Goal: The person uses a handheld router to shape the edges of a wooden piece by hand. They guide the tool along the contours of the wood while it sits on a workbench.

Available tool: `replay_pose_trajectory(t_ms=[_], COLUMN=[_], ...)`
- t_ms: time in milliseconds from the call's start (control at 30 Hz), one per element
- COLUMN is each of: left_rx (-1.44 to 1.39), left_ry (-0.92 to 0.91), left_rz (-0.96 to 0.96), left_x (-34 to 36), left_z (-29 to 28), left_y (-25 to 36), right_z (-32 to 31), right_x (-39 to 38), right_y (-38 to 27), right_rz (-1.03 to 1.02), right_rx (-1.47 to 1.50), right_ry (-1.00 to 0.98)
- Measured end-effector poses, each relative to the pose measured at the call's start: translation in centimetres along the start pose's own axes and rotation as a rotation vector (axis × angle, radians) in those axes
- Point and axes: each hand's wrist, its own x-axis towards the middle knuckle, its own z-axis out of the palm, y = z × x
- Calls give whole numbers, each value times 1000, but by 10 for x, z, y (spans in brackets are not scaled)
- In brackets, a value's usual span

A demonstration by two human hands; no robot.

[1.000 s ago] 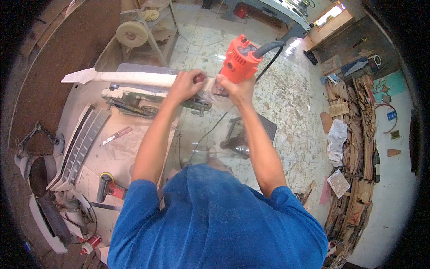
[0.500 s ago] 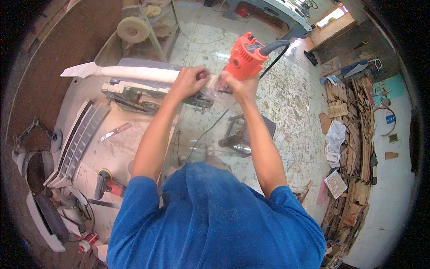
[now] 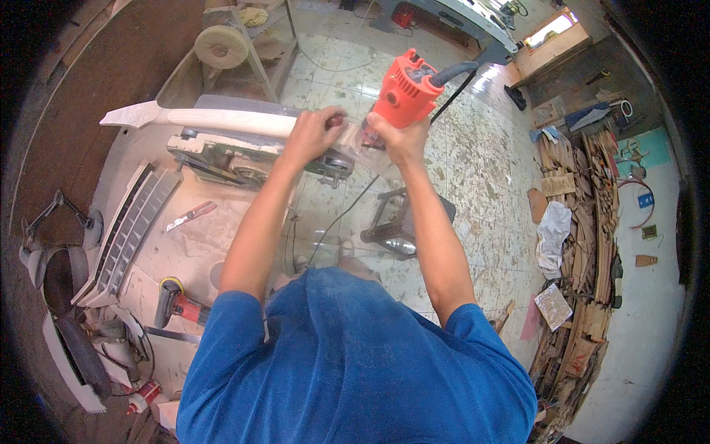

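Note:
My right hand (image 3: 399, 140) is closed around the lower body of an orange corded router (image 3: 405, 96), which stands tilted over the near end of a pale wooden guitar neck (image 3: 222, 119). A clear plastic base (image 3: 361, 140) shows under the router. My left hand (image 3: 312, 135) is wrapped over the wood beside it, its fingers closed on a dark red round knob (image 3: 336, 120). Whether the knob belongs to the router's base I cannot tell. Beneath the neck sits a bench vise (image 3: 248, 164); its jaws are partly hidden by my left forearm.
On the bench (image 3: 196, 255) lie a red-handled cutter knife (image 3: 191, 215), a slotted grey rack (image 3: 137, 229) and a red sander (image 3: 180, 305). A dark stool (image 3: 403, 229) stands on the floor. Stacked wood offcuts (image 3: 580, 222) line the right wall. The router's black cord (image 3: 452, 98) runs up behind it.
The router has shifted slightly away from me, with both hands staying on their grips. More of the vise's round end shows below my left hand.

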Motion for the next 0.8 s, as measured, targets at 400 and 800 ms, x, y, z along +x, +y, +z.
replay_pose_trajectory(t_ms=[400,800], left_rx=[47,61], left_ry=[96,116], left_rz=[-21,-40], left_x=[2,3], left_z=[9,11], left_y=[1,4], right_z=[0,-3], right_x=[13,19], right_y=[7,20], right_rz=[3,-16], right_rx=[64,14], right_ry=[-19,-25])
